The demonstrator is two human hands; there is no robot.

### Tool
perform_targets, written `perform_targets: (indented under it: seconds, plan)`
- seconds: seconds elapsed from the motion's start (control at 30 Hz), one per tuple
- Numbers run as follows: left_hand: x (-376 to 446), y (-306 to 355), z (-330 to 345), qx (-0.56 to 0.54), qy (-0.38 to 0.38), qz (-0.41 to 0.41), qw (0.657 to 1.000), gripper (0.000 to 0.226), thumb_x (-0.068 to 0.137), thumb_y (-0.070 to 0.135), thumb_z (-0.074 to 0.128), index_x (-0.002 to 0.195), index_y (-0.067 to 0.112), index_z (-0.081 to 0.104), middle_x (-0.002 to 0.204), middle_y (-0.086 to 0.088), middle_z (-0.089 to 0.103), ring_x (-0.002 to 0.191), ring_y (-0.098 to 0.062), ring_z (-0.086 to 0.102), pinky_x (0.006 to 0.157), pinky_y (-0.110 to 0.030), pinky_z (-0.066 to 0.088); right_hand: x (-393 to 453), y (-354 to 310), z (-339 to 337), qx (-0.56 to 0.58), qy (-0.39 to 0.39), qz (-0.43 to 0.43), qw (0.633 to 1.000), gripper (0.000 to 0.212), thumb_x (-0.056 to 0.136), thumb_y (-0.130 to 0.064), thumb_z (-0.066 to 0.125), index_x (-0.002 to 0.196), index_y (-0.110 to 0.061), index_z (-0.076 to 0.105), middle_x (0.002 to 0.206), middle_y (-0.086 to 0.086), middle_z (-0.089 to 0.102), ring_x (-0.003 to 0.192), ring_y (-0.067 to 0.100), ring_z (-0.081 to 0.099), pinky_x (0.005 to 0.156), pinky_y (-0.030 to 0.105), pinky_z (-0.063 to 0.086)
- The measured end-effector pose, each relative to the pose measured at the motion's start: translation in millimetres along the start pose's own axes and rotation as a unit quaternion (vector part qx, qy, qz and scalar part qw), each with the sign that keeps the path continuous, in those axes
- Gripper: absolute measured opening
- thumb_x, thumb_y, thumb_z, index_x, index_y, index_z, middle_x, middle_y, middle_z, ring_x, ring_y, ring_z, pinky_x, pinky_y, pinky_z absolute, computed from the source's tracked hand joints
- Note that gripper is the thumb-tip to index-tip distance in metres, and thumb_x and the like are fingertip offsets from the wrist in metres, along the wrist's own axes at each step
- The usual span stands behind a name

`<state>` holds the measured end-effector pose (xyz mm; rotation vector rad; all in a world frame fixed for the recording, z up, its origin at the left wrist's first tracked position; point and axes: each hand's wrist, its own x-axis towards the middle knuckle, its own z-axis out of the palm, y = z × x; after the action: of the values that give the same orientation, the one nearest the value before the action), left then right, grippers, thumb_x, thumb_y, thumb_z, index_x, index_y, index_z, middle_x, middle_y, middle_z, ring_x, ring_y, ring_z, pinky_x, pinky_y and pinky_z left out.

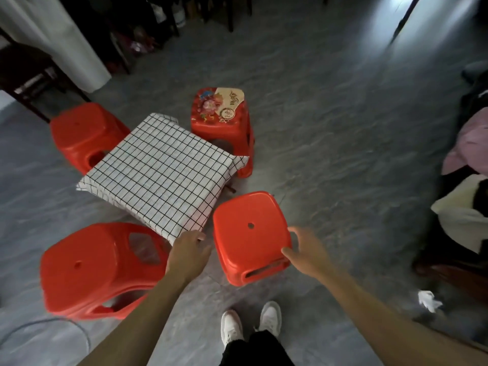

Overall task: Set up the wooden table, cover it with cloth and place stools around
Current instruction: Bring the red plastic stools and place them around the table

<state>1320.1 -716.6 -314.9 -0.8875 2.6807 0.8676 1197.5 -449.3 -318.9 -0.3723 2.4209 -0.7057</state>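
A low table stands on the grey floor under a white cloth with a black grid [161, 170]; the wood is hidden. Red plastic stools stand around it: one at the far left [84, 133], one with a flower print at the back [221, 114], one at the near left [97, 270], one at the near right [250, 233]. My left hand [188, 253] hangs over the cloth's near corner, fingers loosely curled, holding nothing. My right hand [303, 250] reaches the right edge of the near-right stool, fingers spread beside its seat.
Dark wooden furniture [29, 72] and a white curtain [60, 40] stand at the far left. Cloth heaps and a seat [464, 202] fill the right side. A crumpled white paper [429, 301] lies on the floor. A grey cable [52, 323] curls at the near left. My white shoes [250, 323] are below.
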Motion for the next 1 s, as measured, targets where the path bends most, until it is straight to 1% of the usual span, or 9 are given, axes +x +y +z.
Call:
perform_targets:
  seconds: [0.1,0.3,0.4,0.47,0.63,0.7,0.8,0.93,1.0]
  plan:
    - [9.1,-5.5,14.4,0.023,-0.006,0.012,1.0,0.029,0.084,0.029,0.064,0.111,0.02,0.064,0.119,-0.001,0.06,0.11,-0.018,0.055,0.094,-0.038,0.045,19.2,14.2,12.6,-0.006,0.001,0.014,1.0,0.058,0.088,-0.028,0.068,0.139,-0.009,0.047,0.141,0.011,0.049,0.132,0.024,0.045,0.11,0.031,0.03]
    - [52.5,-21.4,41.5,0.028,-0.004,0.028,0.999,0.029,0.082,0.03,0.059,0.107,0.017,0.065,0.113,-0.001,0.062,0.106,-0.019,0.055,0.087,-0.034,0.044,55.3,31.2,38.2,0.021,0.021,0.039,0.999,0.057,0.087,-0.025,0.069,0.137,-0.007,0.049,0.139,0.012,0.052,0.13,0.026,0.047,0.109,0.035,0.034]
    - [75.8,-36.6,68.5,0.014,-0.026,0.003,1.0,0.028,0.081,0.033,0.056,0.105,0.02,0.063,0.11,-0.001,0.063,0.099,-0.017,0.054,0.08,-0.031,0.041,71.3,46.7,60.6,0.019,0.037,0.047,0.998,0.057,0.085,-0.021,0.072,0.136,-0.005,0.05,0.135,0.015,0.054,0.128,0.029,0.049,0.108,0.036,0.034]
    - [86.8,-46.2,90.4,0.007,-0.05,-0.001,0.999,0.03,0.082,0.031,0.059,0.11,0.018,0.062,0.113,-0.003,0.062,0.1,-0.018,0.054,0.079,-0.029,0.038,77.6,57.4,75.4,0.022,0.039,0.063,0.997,0.059,0.083,-0.02,0.073,0.136,-0.005,0.05,0.134,0.015,0.055,0.128,0.029,0.048,0.108,0.037,0.034]
    - [125.5,-78.5,155.2,-0.017,-0.073,0.036,0.997,0.054,0.083,0.03,0.068,0.133,0.015,0.052,0.132,-0.005,0.056,0.123,-0.023,0.048,0.101,-0.04,0.04,117.7,81.3,127.6,-0.008,0.068,0.072,0.995,0.068,0.084,-0.029,0.074,0.141,-0.008,0.045,0.139,0.014,0.05,0.132,0.029,0.041,0.113,0.038,0.028]
    - [144.8,-88.3,178.2,-0.028,-0.06,0.053,0.996,0.061,0.081,0.034,0.069,0.136,0.017,0.049,0.134,-0.005,0.054,0.125,-0.024,0.046,0.105,-0.043,0.038,140.1,89.3,153.7,-0.018,0.065,0.081,0.994,0.077,0.082,-0.039,0.073,0.146,-0.015,0.038,0.145,0.014,0.042,0.136,0.029,0.034,0.115,0.041,0.028]
    - [168.6,-96.4,202.5,-0.033,-0.033,0.043,0.998,0.068,0.078,0.042,0.068,0.139,0.025,0.044,0.14,-0.006,0.045,0.129,-0.027,0.039,0.108,-0.046,0.035,169.9,95.3,186.3,-0.027,0.068,0.103,0.992,0.097,0.076,-0.054,0.073,0.152,-0.026,0.021,0.156,0.017,0.021,0.144,0.033,0.02,0.117,0.048,0.026]
    - [178.5,-99.5,222.5,-0.008,-0.042,0.02,0.999,0.084,0.076,0.045,0.074,0.147,0.037,0.03,0.158,-0.005,0.012,0.139,-0.032,0.024,0.109,-0.051,0.032,202.1,98.9,202.3,-0.117,0.075,0.109,0.984,0.133,0.057,-0.065,0.082,0.153,-0.036,-0.006,0.16,0.021,-0.012,0.148,0.04,0.0,0.117,0.061,0.018]
    - [172.2,-102.3,230.7,-0.001,-0.041,0.028,0.999,0.089,0.074,0.045,0.077,0.148,0.04,0.026,0.159,-0.002,0.0,0.14,-0.032,0.022,0.108,-0.05,0.034,215.2,100.7,197.6,-0.147,0.053,0.132,0.979,0.144,0.049,-0.066,0.085,0.151,-0.04,-0.013,0.159,0.017,-0.02,0.148,0.041,-0.007,0.114,0.069,0.01]
